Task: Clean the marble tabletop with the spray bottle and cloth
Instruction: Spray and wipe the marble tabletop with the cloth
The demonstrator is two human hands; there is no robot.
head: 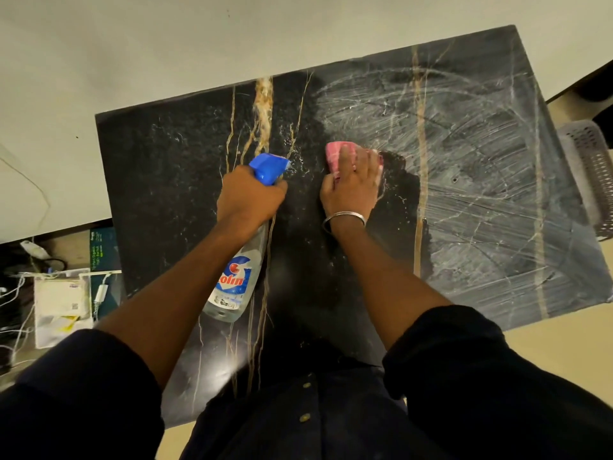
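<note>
Plainly, with the left hand (251,197) gripping the bottle (236,281) above the tabletop (159,167) and the right hand (352,184) pressing the cloth (333,153) mid-slab, streaks on the right risked drying into smears if not rewiped.
</note>
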